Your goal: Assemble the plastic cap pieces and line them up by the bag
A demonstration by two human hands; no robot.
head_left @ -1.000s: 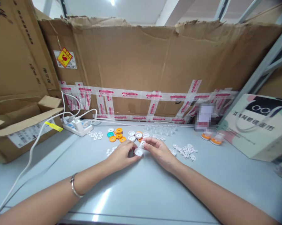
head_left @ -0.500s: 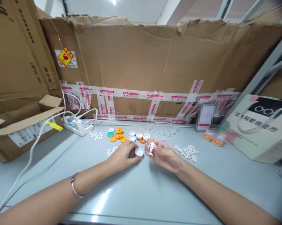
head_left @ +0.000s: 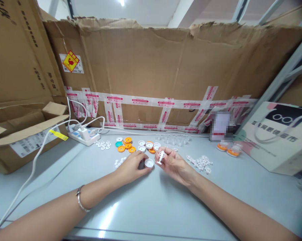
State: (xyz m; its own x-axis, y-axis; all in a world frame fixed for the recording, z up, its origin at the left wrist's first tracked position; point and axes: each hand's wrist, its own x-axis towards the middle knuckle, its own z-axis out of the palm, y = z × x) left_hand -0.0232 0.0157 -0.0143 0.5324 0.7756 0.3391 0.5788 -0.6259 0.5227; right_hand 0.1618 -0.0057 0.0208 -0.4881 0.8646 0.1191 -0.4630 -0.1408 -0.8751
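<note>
On the grey tabletop, a small round white cup [head_left: 149, 163] stands with its hollow side up. My left hand [head_left: 133, 166] is closed around its left side, thumb in front and fingers behind. Just right of it, my right hand [head_left: 174, 164] pinches a small white plastic piece [head_left: 161, 156] with a round openwork head and a narrow stem pointing down. That piece is held above the table, apart from the cup. Behind the hands lie white round cups [head_left: 141, 148] and orange rings [head_left: 128, 145], with one teal ring [head_left: 119, 144] among them.
A heap of white openwork pieces [head_left: 199, 163] lies to the right. Small white discs [head_left: 103, 144] and clear plastic parts [head_left: 177, 140] are farther back. A power strip [head_left: 87, 138] with cables, an opened carton [head_left: 27, 134], a paper bag [head_left: 273, 137] and orange-based assemblies [head_left: 233, 150] surround the area.
My right hand has turned the white openwork piece slightly, and it sits a little higher and more to the left. My left hand and the cup have stayed in place.
</note>
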